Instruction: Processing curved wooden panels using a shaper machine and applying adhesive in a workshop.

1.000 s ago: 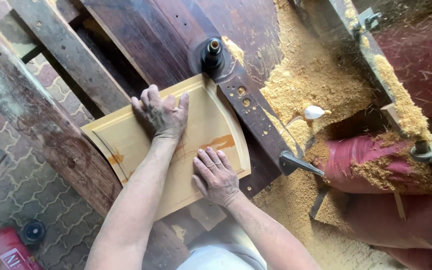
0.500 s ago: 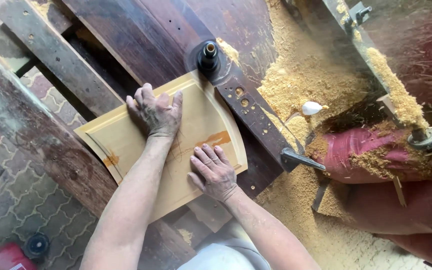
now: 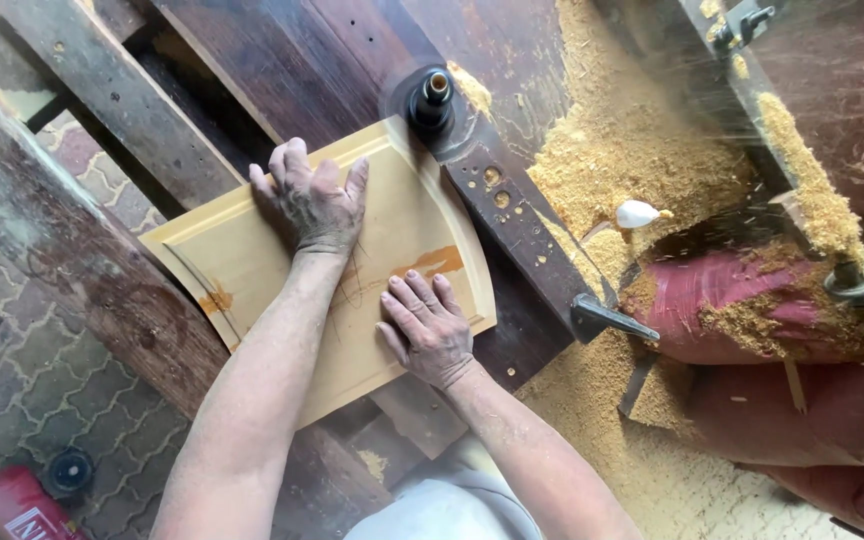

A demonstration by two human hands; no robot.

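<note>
- We've got 2 hands flat on a pale wooden panel (image 3: 352, 270) — it lies on the dark wooden table (image 3: 282, 60), its 1 o'clock corner touching the cutter spindle (image 3: 432, 98).
- Left hand (image 3: 314, 205): fingers spread, palm down near the panel's middle, pointing toward 11 o'clock. Pressing, not gripping anything.
- Right hand (image 3: 430, 330): also open and flat, near the panel's 5 o'clock edge, fingers toward 12 o'clock, just below an orange-brown streak (image 3: 432, 265) in the wood.
- Panel looks stiff and fairly light, we'd judge; one curved edge, a routed groove running round inside the border. Smooth face with dust on it — likely slippery under the palms.
- Best hold, in our view: flat palm pressure well back from the spindle corner, as now; edges are thin, so no pinch grip there.
- Heaped sawdust (image 3: 632, 160) at 2 o'clock of the panel, chips in the air above it.
- Dark red machine housing (image 3: 752, 310) at 3 o'clock, a black lever (image 3: 607, 318) just beside it.
- Brick paving (image 3: 12, 360) at 8 o'clock, below the table's edge.
</note>
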